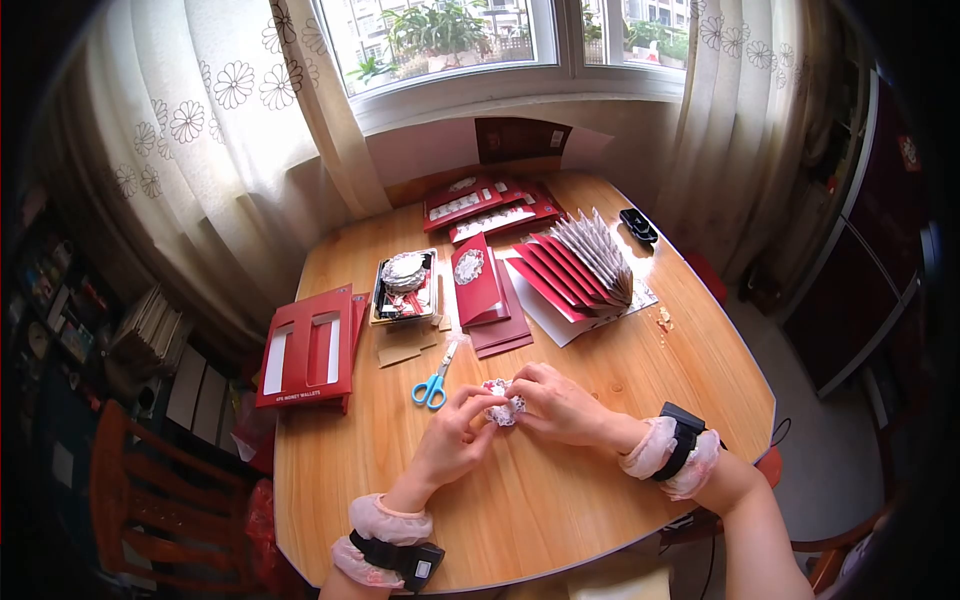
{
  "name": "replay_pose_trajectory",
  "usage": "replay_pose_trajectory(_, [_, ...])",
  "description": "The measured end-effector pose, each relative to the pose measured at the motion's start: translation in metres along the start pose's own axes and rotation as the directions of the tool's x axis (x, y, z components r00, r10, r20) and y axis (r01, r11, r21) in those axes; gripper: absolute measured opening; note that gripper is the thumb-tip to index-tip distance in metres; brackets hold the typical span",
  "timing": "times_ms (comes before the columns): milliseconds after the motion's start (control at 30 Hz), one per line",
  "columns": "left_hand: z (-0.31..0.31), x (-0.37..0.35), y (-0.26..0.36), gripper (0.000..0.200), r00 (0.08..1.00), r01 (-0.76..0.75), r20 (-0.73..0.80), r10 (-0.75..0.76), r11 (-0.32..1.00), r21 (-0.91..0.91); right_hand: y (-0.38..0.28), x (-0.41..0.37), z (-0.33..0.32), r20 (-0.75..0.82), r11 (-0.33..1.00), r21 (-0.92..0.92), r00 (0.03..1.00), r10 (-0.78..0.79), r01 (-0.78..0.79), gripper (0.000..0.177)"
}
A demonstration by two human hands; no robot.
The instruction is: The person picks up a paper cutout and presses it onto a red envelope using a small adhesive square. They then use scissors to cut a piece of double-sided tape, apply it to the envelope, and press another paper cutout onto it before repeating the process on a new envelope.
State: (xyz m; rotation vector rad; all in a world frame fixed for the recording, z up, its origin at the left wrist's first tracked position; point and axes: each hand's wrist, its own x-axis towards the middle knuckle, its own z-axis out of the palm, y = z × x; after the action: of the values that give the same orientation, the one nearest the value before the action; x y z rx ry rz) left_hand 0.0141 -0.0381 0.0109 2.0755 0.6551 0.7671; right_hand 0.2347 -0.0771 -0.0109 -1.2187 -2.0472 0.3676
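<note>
Between both hands, low over the middle of the wooden table [370,510], is a small white lacy paper doily [504,412] with a bit of red on it. The fingers of my left hand [455,438] pinch its left edge. From the other side my right hand [562,404] grips it with bent fingers, which partly hide it. Just beyond my left hand lie scissors [431,391] with light blue handles, blades pointing away. A black-and-clear tray [376,300] farther back holds a stack of similar lacy pieces [404,270] and small red-and-white bits.
Red folded cards [478,282], one with a lacy oval, lie past the scissors. Right of them stands a fanned stack of red and patterned folders [585,268]. Red window boxes [310,345] sit at left, flat red packs [480,205] at the back, a black object [638,226] at right.
</note>
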Motion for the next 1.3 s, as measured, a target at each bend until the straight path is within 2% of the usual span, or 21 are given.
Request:
replay_pose_trajectory(100, [0.000,0.001,0.000,0.035,0.999,-0.004,-0.042,0.005,1.000,0.027,-0.006,-0.002,-0.005,0.015,0.998,0.050,0.999,0.031,-0.032,0.027])
replay_pose_trajectory(167, [0.000,0.000,-0.002,0.035,1.000,-0.012,0.007,0.012,0.998,0.058,-0.007,-0.003,-0.006,-0.059,0.998,0.010,0.996,-0.067,0.067,0.034])
replay_pose_trajectory(200, [0.000,0.000,-0.004,0.035,1.000,-0.009,0.006,0.008,0.998,0.057,-0.006,-0.003,-0.007,-0.056,0.998,0.012,0.996,-0.066,0.067,0.034])
replay_pose_trajectory(267, [0.000,0.000,-0.009,0.037,0.995,-0.025,0.098,0.026,1.000,-0.010,-0.002,-0.004,-0.008,0.054,0.997,0.010,0.996,-0.075,0.074,0.039])
replay_pose_trajectory(400, [0.001,-0.001,-0.011,0.039,0.993,0.001,0.118,0.007,0.998,-0.063,-0.007,-0.003,-0.013,0.127,0.999,0.037,0.992,-0.018,0.013,0.040])
replay_pose_trajectory(500, [0.001,-0.002,-0.008,0.041,0.991,0.018,0.135,-0.015,1.000,-0.024,-0.009,-0.004,-0.010,0.114,0.999,-0.016,0.993,-0.034,0.036,0.040])
replay_pose_trajectory(567, [0.002,-0.002,-0.004,0.039,0.996,0.084,0.030,-0.082,0.993,-0.087,-0.008,-0.004,-0.006,-0.002,0.990,-0.085,0.993,-0.115,0.114,0.040])
replay_pose_trajectory(600, [0.000,-0.001,-0.001,0.039,0.996,0.084,0.031,-0.081,0.993,-0.087,-0.007,-0.004,-0.006,-0.001,0.990,-0.086,0.993,-0.115,0.114,0.040])
replay_pose_trajectory(667, [-0.006,0.000,0.004,0.034,0.991,0.132,-0.029,-0.131,0.990,0.054,-0.006,-0.004,-0.007,0.067,0.986,-0.110,0.991,-0.114,0.121,0.040])
replay_pose_trajectory(700, [-0.007,0.000,-0.003,0.034,0.991,0.132,-0.029,-0.131,0.990,0.054,-0.007,-0.005,-0.007,0.067,0.986,-0.110,0.991,-0.115,0.122,0.040])
replay_pose_trajectory(767, [-0.010,-0.002,-0.022,0.024,0.953,0.075,-0.298,0.059,0.904,0.420,-0.010,-0.006,-0.009,0.109,0.987,-0.114,0.989,-0.105,0.117,0.040])
replay_pose_trajectory(800, [-0.012,-0.002,-0.021,0.025,0.917,0.169,-0.398,0.016,0.889,0.426,-0.011,-0.006,-0.010,0.110,0.986,-0.114,0.988,-0.108,0.120,0.040])
replay_pose_trajectory(833, [-0.016,0.000,-0.020,0.025,0.915,0.172,-0.403,0.016,0.889,0.425,-0.012,-0.006,-0.011,0.105,0.986,-0.104,0.988,-0.117,0.128,0.039])
replay_pose_trajectory(900, [-0.024,0.002,-0.019,0.033,0.868,0.263,-0.486,0.098,0.740,0.619,-0.013,-0.005,-0.010,0.104,0.986,-0.091,0.986,-0.130,0.140,0.039])
replay_pose_trajectory(933, [-0.026,0.000,-0.029,0.043,0.873,0.286,-0.484,0.064,0.736,0.614,-0.013,-0.005,-0.009,0.081,0.989,-0.055,0.988,-0.135,0.140,0.036])
replay_pose_trajectory(1033, [-0.028,-0.003,-0.041,0.046,0.883,0.334,-0.470,-0.005,0.711,0.619,-0.013,-0.003,-0.011,0.003,0.991,0.004,0.991,-0.137,0.137,0.030])
replay_pose_trajectory(1100, [-0.028,-0.003,-0.040,0.044,0.894,0.328,-0.447,-0.024,0.716,0.617,-0.012,-0.002,-0.012,-0.052,0.991,0.029,0.990,-0.131,0.132,0.027])
replay_pose_trajectory(1167, [-0.028,-0.003,-0.040,0.043,0.906,0.321,-0.420,-0.045,0.720,0.615,-0.010,-0.002,-0.010,-0.115,0.997,0.064,0.992,-0.044,0.052,0.020])
replay_pose_trajectory(1300, [-0.025,-0.004,-0.048,0.034,0.906,0.314,-0.421,-0.047,0.741,0.594,-0.006,-0.003,-0.006,-0.118,0.997,0.043,0.991,-0.056,0.061,0.016])
